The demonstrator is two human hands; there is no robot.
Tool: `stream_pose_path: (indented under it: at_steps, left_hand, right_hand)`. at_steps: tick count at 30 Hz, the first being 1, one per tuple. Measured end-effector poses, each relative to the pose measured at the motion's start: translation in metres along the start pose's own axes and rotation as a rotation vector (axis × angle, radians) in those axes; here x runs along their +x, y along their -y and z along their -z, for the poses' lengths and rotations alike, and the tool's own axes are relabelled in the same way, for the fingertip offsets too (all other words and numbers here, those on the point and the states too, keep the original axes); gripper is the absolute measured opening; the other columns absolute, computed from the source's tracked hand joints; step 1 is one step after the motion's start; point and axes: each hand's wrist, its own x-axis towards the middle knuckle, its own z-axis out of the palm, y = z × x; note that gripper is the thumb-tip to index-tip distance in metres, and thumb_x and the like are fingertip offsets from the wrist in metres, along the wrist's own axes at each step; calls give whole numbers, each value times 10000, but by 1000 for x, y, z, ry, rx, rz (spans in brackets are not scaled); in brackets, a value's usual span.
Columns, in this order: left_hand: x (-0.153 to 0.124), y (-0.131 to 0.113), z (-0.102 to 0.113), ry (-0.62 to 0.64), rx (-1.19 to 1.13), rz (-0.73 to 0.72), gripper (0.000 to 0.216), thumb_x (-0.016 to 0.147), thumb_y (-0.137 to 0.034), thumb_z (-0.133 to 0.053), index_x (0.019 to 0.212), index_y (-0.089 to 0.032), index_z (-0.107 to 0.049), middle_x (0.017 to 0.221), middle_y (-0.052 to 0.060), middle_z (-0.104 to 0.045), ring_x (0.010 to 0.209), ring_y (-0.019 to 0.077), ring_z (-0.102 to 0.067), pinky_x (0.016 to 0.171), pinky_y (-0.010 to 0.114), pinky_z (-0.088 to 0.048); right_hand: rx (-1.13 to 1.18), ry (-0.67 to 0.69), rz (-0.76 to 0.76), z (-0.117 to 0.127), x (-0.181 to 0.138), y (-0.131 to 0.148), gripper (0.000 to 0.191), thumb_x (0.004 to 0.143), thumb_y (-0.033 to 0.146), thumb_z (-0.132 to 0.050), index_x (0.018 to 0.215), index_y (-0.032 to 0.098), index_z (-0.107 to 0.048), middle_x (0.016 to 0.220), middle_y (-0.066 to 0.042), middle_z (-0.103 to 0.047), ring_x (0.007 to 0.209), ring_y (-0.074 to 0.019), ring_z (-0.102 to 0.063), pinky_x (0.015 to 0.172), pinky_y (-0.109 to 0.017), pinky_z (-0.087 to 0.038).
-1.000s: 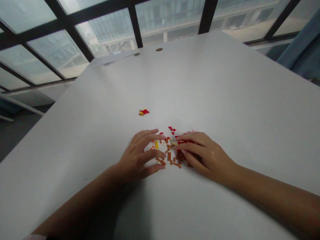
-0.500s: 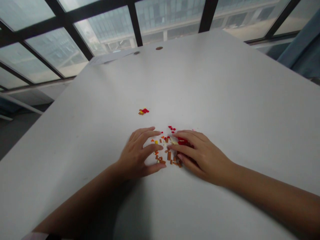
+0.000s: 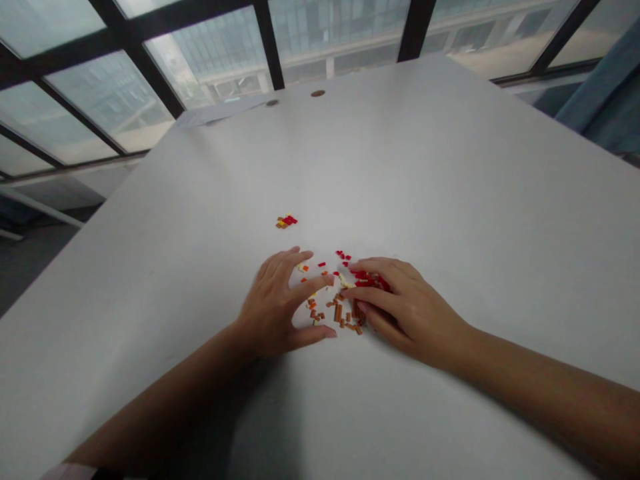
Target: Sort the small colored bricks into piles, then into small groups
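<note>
Small toy building bricks lie loose on the white table between my hands. Brown bricks (image 3: 339, 312) are nearest me, red bricks (image 3: 367, 279) lie partly under my right fingers, and cream bricks (image 3: 345, 281) sit between these two groups. A few orange bricks (image 3: 312, 303) rest in the curve of my left hand (image 3: 275, 303). That hand has its thumb and fingers spread, with the index fingertip over the pieces. My right hand (image 3: 407, 310) arches over the red and brown bricks, fingers stretched out and apart, touching the pile; its palm side is hidden.
A small cluster of red, yellow and brown bricks (image 3: 287, 221) lies farther off, beyond my left hand. The white table (image 3: 450, 167) reaches to the windows. Two round discs (image 3: 318, 93) and a flat sheet (image 3: 210, 117) are at its far edge. A blue curtain (image 3: 605, 100) hangs at right.
My left index finger has moved away from the middle finger and reaches farther over the bricks. Some pieces near it have shifted, and cream ones now show by its fingertips. My right hand has barely moved.
</note>
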Motion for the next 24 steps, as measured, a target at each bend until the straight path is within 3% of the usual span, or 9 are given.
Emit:
stream_pose_path:
  at_steps: [3,8,12,24]
  left_hand:
    - [2,-3,5,-45,-46,1,466,859,-577,-658,1150,-213,-659,1378,174,-536,1326,362,-488,1089,540,-386]
    - [8,-11,6,-191,-46,52,63,895,-243,-656,952,-215,-661,1254,115,-636,1218,267,-591,1031,459,-456]
    - [11,-15,3,-199,-59,60,86,875,-147,-645,909,-218,-679,1215,98,-661,1184,253,-615,1004,449,-478]
    - [13,-12,-1,-50,-156,160,80,819,-205,-761,845,-280,-755,1270,63,-644,1266,285,-557,1060,502,-432]
  right_hand:
    - [10,16,-9,1,0,0,246,950,202,-515,1078,193,-725,1203,-159,-671,1121,-281,-617,921,-501,-534]
    - [3,62,13,4,1,2,293,944,183,-496,1113,230,-731,1231,-162,-655,1158,-299,-607,930,-527,-518]
    - [11,38,-3,2,-1,1,321,941,172,-484,1160,215,-715,1241,-165,-661,1162,-297,-605,943,-527,-514]
    - [-13,-31,-76,-1,-2,0,241,933,178,-509,1012,188,-736,1179,-167,-688,1067,-289,-642,896,-508,-535]
